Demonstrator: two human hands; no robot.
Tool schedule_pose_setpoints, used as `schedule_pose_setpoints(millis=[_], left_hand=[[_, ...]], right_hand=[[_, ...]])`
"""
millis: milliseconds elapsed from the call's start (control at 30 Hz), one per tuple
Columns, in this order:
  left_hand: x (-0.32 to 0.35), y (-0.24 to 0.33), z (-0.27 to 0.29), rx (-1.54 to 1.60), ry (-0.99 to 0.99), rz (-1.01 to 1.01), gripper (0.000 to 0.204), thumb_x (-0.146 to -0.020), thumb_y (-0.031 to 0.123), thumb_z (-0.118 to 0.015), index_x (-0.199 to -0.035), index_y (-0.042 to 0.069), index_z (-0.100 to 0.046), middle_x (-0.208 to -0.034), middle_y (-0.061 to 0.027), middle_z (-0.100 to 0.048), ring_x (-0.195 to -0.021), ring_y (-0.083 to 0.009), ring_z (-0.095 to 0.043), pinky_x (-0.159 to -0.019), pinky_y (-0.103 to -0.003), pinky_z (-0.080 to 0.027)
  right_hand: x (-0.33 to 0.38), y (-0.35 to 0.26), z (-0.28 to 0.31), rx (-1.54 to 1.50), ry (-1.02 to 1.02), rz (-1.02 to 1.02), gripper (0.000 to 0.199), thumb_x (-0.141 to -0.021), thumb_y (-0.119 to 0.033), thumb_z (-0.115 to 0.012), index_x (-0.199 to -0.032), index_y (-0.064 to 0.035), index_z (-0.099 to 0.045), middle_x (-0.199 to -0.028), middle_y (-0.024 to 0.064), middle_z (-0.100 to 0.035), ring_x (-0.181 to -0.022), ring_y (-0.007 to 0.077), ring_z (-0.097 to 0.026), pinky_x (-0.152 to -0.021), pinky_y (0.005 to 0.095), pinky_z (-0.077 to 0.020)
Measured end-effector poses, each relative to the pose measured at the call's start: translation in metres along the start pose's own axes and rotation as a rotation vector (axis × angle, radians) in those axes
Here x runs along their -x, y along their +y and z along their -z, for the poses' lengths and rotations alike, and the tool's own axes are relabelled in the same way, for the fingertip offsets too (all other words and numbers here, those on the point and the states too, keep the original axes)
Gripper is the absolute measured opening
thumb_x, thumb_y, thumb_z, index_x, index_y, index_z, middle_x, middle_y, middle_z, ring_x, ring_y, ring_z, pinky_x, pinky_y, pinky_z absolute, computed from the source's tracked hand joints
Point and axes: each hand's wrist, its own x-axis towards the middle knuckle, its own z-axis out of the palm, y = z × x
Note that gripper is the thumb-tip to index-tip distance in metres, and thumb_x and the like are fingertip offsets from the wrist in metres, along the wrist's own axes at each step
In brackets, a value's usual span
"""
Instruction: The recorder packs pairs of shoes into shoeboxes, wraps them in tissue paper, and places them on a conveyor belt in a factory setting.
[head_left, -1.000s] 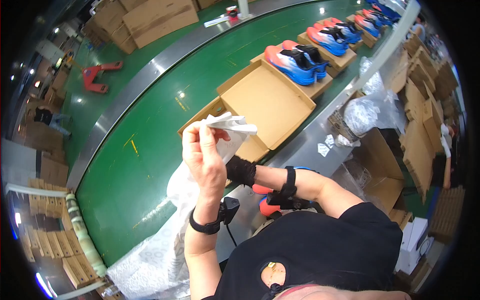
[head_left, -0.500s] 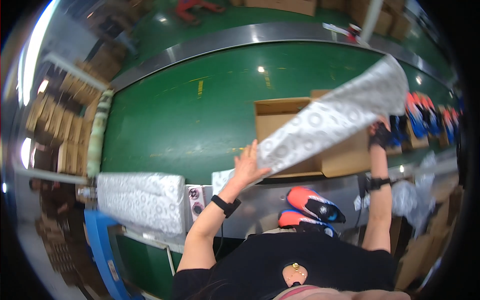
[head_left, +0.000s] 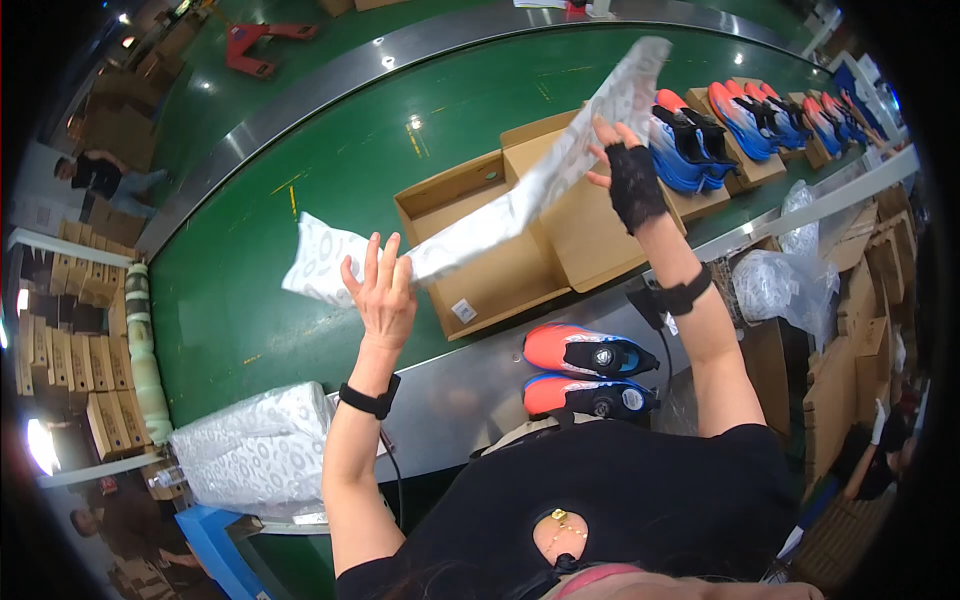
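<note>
A long patterned sheet of white wrapping paper hangs in the air between my hands, slanting across an open brown shoe box. My left hand grips the sheet near its left end, with that end sticking out past the fingers. My right hand, in a black fingerless glove, holds the sheet toward its right end, which stands up above the hand. A pair of orange, blue and black sneakers lies on the metal ledge between me and the box.
A stack of the same patterned paper lies at the near left. More sneakers stand on boxes along the green conveyor belt to the right. Clear plastic bags sit beyond the metal rail on the right.
The sheet has shifted left and its left end has lifted off the ledge over the belt. Both hands have moved left in view and upward, and my head view has turned.
</note>
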Motion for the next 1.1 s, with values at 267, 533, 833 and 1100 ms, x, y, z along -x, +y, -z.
schedule_pose_setpoints(millis=[267, 533, 833, 1100], left_hand=[[0.020, 0.026, 0.012, -0.030, -0.109, -0.341, 0.023, -0.067, 0.011, -0.060, -0.088, 0.010, -0.052, -0.126, -0.0120, -0.042, -0.115, -0.0301, -0.042, -0.098, -0.053, -0.020], [0.001, -0.001, 0.009, 0.356, -0.917, 0.223, 0.084, -0.054, 0.035, -0.075, -0.122, 0.002, -0.039, -0.102, -0.0199, -0.055, -0.092, -0.0348, -0.051, -0.081, -0.043, -0.039], [0.014, -0.017, -0.016, -0.211, -0.035, -0.202, 0.018, -0.058, 0.011, -0.061, -0.066, 0.009, -0.045, -0.070, -0.0055, -0.043, -0.078, -0.0223, -0.046, -0.082, -0.045, -0.032], [0.101, -0.018, -0.037, 0.097, -0.118, 0.595, 0.067, -0.065, 0.049, -0.066, -0.107, 0.000, -0.048, -0.119, -0.0201, -0.041, -0.116, -0.0340, -0.033, -0.094, -0.054, -0.019]], right_hand=[[-0.067, 0.049, 0.004, 0.588, 0.092, 0.090, 0.043, -0.064, -0.025, -0.068, -0.094, 0.0029, -0.055, -0.086, 0.0099, -0.060, -0.074, 0.0208, -0.056, -0.067, 0.0325, -0.0446], [-0.096, 0.011, 0.074, -0.551, -0.408, 0.016, 0.012, -0.076, -0.010, -0.056, -0.085, -0.0014, -0.057, -0.075, 0.0025, -0.058, -0.061, 0.0102, -0.054, -0.056, 0.0187, -0.0450], [-0.071, 0.057, 0.155, -0.347, 0.431, 0.105, 0.012, -0.074, -0.007, -0.062, -0.085, -0.0091, -0.057, -0.056, -0.0034, -0.042, -0.043, 0.0059, -0.033, -0.037, 0.0195, -0.0240], [0.013, 0.095, 0.216, 0.084, 0.456, -0.063, 0.055, -0.076, -0.011, -0.062, -0.120, 0.0035, -0.033, -0.096, 0.0112, -0.054, -0.076, 0.0163, -0.056, -0.060, 0.0260, -0.0457]])
